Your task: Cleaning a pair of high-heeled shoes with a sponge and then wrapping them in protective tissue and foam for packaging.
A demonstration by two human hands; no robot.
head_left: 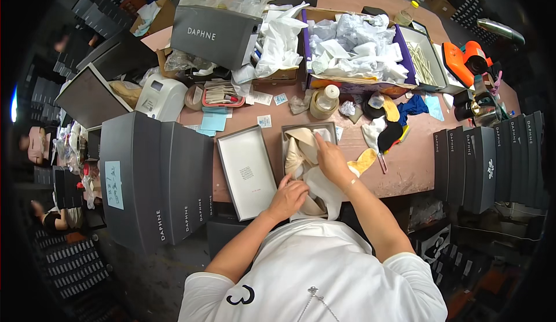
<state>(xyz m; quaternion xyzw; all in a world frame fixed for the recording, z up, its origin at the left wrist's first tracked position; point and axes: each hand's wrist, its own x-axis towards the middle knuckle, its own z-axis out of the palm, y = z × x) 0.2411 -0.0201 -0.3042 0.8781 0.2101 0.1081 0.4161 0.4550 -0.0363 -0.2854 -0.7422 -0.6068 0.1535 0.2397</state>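
In front of me sits an open grey shoe box (283,148) holding cream-coloured things (294,154), perhaps shoes, partly covered by white wrapping (325,187). The wrapping spills over the box's near edge towards my shirt. My right hand (335,164) reaches into the box from the right, index finger stretched forward and the other fingers curled at the wrapping. My left hand (288,197) is at the near left corner, its fingers bent and closed on the edge of the wrapping. Beside the box on the left lies a lid (248,177), its white inside facing up.
Dark shoe boxes (185,183) stand upright at the left, with another row (469,165) at the right. Behind are a purple box of crumpled paper (410,61), a glue jar (324,103), a white machine (162,97), cloths (394,136) and an orange tape dispenser (457,61).
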